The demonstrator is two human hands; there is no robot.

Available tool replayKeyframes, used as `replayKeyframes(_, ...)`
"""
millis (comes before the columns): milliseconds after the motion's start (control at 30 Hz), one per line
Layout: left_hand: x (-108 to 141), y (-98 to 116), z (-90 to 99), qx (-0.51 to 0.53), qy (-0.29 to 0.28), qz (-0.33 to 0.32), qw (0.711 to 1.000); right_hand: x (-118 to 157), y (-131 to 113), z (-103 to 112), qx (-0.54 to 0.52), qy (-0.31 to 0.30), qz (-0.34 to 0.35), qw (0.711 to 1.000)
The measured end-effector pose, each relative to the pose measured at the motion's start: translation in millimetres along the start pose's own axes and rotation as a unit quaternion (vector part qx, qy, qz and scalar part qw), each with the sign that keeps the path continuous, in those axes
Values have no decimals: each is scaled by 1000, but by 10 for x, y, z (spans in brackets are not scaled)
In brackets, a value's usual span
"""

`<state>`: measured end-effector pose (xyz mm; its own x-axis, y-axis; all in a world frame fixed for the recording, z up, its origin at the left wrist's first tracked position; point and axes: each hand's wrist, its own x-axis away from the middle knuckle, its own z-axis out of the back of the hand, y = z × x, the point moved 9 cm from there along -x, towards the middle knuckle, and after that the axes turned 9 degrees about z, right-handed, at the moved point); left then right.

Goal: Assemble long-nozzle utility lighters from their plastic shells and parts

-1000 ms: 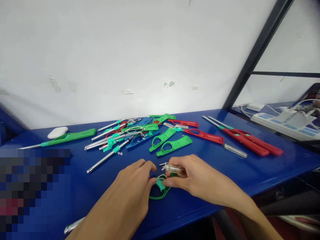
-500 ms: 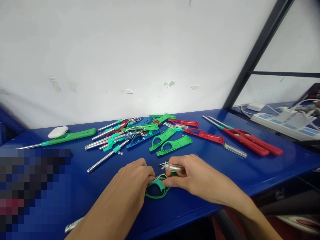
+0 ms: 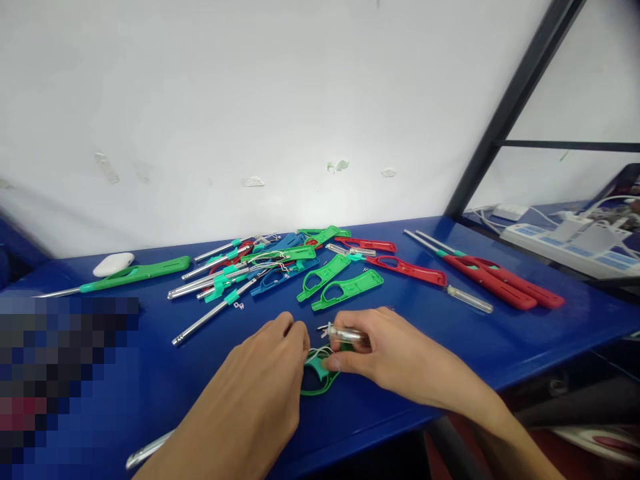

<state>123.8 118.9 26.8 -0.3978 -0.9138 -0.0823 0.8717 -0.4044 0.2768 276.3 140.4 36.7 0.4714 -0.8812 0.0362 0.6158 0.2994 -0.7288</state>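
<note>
Two bare hands close together over a green handle half [image 3: 327,385], low on the blue table [image 3: 425,307] and near its front edge. In the right hand [image 3: 395,347], a clear tube [image 3: 347,336] held sideways between bent fingers, with the thumb down against a teal trigger [image 3: 316,367] at the round opening of the handle half. On the left hand [image 3: 260,373], fingers narrow and curled down at the other side of that opening, beside thin white wires [image 3: 319,350]; impossible to tell from this angle what, if anything, lies between those fingertips. Likeliest trouble, as a judgement: a trigger popping out of place, from thumb pressure on one side only. Also possible: a wire pulled off or pinched under plastic, because of slack loops so near the fingertips; or a clear tube rolling out of a smooth-sided grip, for lack of a second support. Farther back, a pile of metal rods [image 3: 203,321] with tangled wires, green half-shells [image 3: 350,291] and red half-shells [image 3: 415,272] side by side, and small metal bits [image 3: 239,306] easy to lose from a stray sweep of the wrist. By the left forearm, a metal tube [image 3: 150,449], at some risk of a knock.
</note>
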Motion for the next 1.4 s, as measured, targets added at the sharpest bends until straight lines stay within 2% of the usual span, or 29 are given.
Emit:
replayKeyframes(267,-50,57,64,10,-13,-8,1000,28,-19,10,8,6,-1,1000)
replayKeyframes(433,-27,123,130,14,8,3,1000,7,-49,11,20,1,5,1000)
replayKeyframes(567,-46,113,98,16,2,-16,1000,24,-32,18,8,-5,7,1000)
replayKeyframes(700,-100,49,46,16,-4,-25,1000,49,-22,95,0,16,28,999)
replayKeyframes(967,-9,141,105,7,20,-43,999,-43,-84,69,9,-65,44,997)
replayKeyframes(1133,55,123,105,3,26,-51,998,-151,-147,65,43,-101,60,992)
replayKeyframes(1400,39,64,74,13,31,-27,999,-208,-341,97,164,-105,87,977)
